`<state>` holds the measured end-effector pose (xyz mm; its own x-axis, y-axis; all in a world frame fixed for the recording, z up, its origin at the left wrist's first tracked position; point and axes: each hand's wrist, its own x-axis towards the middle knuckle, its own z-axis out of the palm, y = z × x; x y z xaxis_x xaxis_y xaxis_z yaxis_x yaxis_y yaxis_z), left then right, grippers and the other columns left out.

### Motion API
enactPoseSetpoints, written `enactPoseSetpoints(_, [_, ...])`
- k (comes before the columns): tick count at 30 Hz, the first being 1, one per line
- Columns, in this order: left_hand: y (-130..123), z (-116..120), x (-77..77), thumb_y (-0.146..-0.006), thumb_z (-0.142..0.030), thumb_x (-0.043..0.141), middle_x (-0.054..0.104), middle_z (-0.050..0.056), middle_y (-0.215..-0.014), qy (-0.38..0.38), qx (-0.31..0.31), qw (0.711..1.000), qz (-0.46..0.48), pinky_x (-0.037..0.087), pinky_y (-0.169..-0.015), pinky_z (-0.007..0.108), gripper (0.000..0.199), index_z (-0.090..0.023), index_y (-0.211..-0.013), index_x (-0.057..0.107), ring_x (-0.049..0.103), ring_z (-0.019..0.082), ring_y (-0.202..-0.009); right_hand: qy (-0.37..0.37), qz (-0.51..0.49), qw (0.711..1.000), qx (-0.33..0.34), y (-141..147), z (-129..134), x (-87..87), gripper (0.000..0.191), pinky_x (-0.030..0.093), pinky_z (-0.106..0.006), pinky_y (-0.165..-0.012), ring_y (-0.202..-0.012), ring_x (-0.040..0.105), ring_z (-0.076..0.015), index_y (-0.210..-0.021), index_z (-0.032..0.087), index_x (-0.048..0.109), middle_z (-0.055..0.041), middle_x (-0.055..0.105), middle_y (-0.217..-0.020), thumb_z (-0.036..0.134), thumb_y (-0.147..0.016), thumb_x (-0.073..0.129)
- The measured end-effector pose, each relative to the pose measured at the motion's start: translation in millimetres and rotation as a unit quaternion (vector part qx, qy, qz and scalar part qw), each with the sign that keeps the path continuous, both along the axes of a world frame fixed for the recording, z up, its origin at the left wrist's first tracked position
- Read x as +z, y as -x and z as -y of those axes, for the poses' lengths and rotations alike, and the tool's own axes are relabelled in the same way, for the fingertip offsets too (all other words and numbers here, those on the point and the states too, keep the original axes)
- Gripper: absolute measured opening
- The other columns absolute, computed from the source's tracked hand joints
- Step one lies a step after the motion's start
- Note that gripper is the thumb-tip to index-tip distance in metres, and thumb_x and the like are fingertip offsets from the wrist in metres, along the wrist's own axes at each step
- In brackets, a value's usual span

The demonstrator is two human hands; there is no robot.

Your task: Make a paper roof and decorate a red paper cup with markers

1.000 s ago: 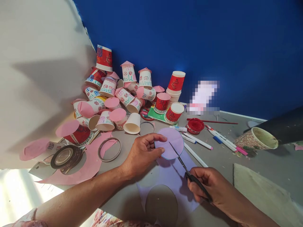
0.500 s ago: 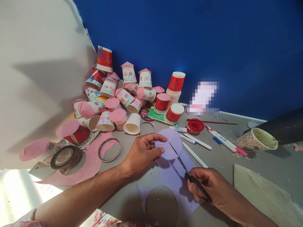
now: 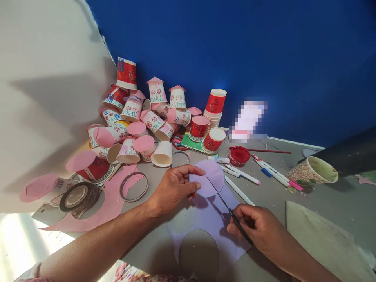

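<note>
My left hand [image 3: 174,188] pinches the left edge of a lilac paper disc [image 3: 212,172] between thumb and fingers, holding it above the table. Scissors [image 3: 226,207] with black handles are in my right hand [image 3: 255,225], their blades lying across the disc from its lower right edge towards the middle. The blades look closed or nearly so. Under the hands lies a lilac paper sheet [image 3: 229,244] with a round hole cut out of it.
Paper cups with pink paper roofs [image 3: 155,92] are piled at the back left. Stacked red cups [image 3: 216,102], a red paint jar [image 3: 239,156], several markers [image 3: 245,176] and a patterned cup [image 3: 315,171] stand or lie rightward. Tape rolls [image 3: 134,187] rest on pink paper [image 3: 96,219].
The scissors' blades have come closer together on the disc, and the fingers of my right hand have closed in. The whole view has shifted slightly.
</note>
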<state>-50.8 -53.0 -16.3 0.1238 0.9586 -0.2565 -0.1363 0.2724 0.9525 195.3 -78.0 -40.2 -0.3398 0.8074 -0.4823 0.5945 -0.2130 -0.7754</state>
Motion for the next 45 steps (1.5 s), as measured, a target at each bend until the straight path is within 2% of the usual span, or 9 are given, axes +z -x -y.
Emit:
enactPoseSetpoints(5, [2, -1, -0.7, -0.066, -0.026, 0.083, 0.06, -0.004, -0.058, 0.023, 0.001, 0.999, 0.035, 0.038, -0.048, 0.02, 0.037, -0.014, -0.099, 0.072, 0.053, 0.008, -0.048, -0.044, 0.031, 0.999, -0.002, 0, 0, -0.2, 0.042, 0.027, -0.026, -0.055, -0.059, 0.031, -0.0118, -0.061, 0.022, 0.044, 0.006, 0.038, -0.059, 0.049, -0.075, 0.074])
enactPoseSetpoints(11, [3, -1, 2.6, -0.066, -0.026, 0.083, 0.054, -0.008, -0.055, 0.004, 0.033, 0.999, 0.038, 0.038, -0.047, 0.02, 0.035, -0.015, -0.097, 0.071, 0.053, 0.007, -0.045, -0.089, 0.066, 0.994, -0.004, -1, -4, 0.1, 0.04, 0.027, -0.027, -0.055, -0.058, 0.032, -0.0127, -0.061, 0.023, 0.045, 0.0049, 0.04, -0.058, 0.049, -0.074, 0.072])
enactPoseSetpoints(16, [3, 1, 1.1, -0.07, -0.026, 0.081, 0.058, -0.006, -0.058, -0.026, 0.059, 0.998, 0.017, 0.041, -0.051, 0.021, 0.033, -0.015, -0.099, 0.071, 0.057, 0.009, -0.049, -0.135, 0.127, 0.983, -0.011, 0, -6, -2.9, 0.039, 0.029, -0.028, -0.055, -0.054, 0.038, -0.0145, -0.064, 0.025, 0.049, 0.0033, 0.051, -0.056, 0.053, -0.072, 0.075])
enactPoseSetpoints(22, [2, 2, 2.5, -0.067, -0.027, 0.085, 0.054, -0.008, -0.054, -0.003, 0.048, 0.997, 0.057, 0.037, -0.05, 0.02, 0.036, -0.016, -0.099, 0.072, 0.053, 0.007, -0.045, -0.203, 0.139, 0.969, -0.027, -3, -3, -13.2, 0.035, 0.034, -0.029, -0.057, -0.055, 0.049, -0.0165, -0.067, 0.026, 0.051, 0.0024, 0.062, -0.059, 0.051, -0.075, 0.075])
enactPoseSetpoints(25, [1, 4, 2.3, -0.066, -0.028, 0.086, 0.059, -0.005, -0.059, -0.008, 0.049, 0.996, 0.076, 0.038, -0.05, 0.021, 0.038, -0.016, -0.099, 0.073, 0.052, 0.008, -0.048, -0.207, 0.148, 0.967, -0.022, -4, -3, -15.0, 0.035, 0.035, -0.029, -0.058, -0.057, 0.054, -0.0178, -0.07, 0.027, 0.052, 0.0019, 0.064, -0.061, 0.055, -0.076, 0.073])
enactPoseSetpoints(31, [1, 9, 1.7, -0.07, -0.023, 0.083, 0.063, -0.003, -0.066, -0.067, 0.064, 0.995, 0.033, 0.04, -0.051, 0.02, 0.028, -0.017, -0.097, 0.075, 0.051, 0.007, -0.052, -0.187, 0.181, 0.966, 0.005, -1, -6, -12.9, 0.031, 0.036, -0.03, -0.062, -0.063, 0.06, -0.0206, -0.074, 0.027, 0.052, 0.0013, 0.068, -0.067, 0.05, -0.079, 0.072])
enactPoseSetpoints(36, [2, 9, 0.4, -0.072, -0.019, 0.083, 0.062, -0.003, -0.071, -0.086, 0.059, 0.992, 0.076, 0.042, -0.05, 0.018, 0.025, -0.019, -0.096, 0.075, 0.052, 0.005, -0.054, -0.187, 0.206, 0.96, 0.026, -2, -7, -17.0, 0.028, 0.037, -0.031, -0.062, -0.064, 0.062, -0.0221, -0.073, 0.027, 0.048, -0.0003, 0.07, -0.068, 0.047, -0.082, 0.067])
enactPoseSetpoints(41, [3, 9, -1.8, -0.074, -0.015, 0.083, 0.064, -0.003, -0.078, -0.094, 0.033, 0.988, 0.116, 0.043, -0.05, 0.016, 0.027, -0.021, -0.099, 0.076, 0.052, 0.004, -0.055, -0.264, 0.219, 0.939, 0.021, -7, -6, -23.4, 0.025, 0.039, -0.031, -0.061, -0.065, 0.068, -0.0229, -0.079, 0.027, 0.053, -0.0006, 0.073, -0.07, 0.048, -0.085, 0.066])
enactPoseSetpoints(45, [2, 9, -1.6, -0.074, -0.016, 0.082, 0.064, -0.003, -0.076, -0.096, 0.033, 0.989, 0.106, 0.043, -0.05, 0.017, 0.026, -0.02, -0.099, 0.076, 0.052, 0.005, -0.054, -0.331, 0.286, 0.896, 0.07, -10, -6, -27.4, 0.022, 0.036, -0.03, -0.055, -0.062, 0.073, -0.0249, -0.077, 0.025, 0.054, -0.0008, 0.075, -0.07, 0.041, -0.084, 0.069])
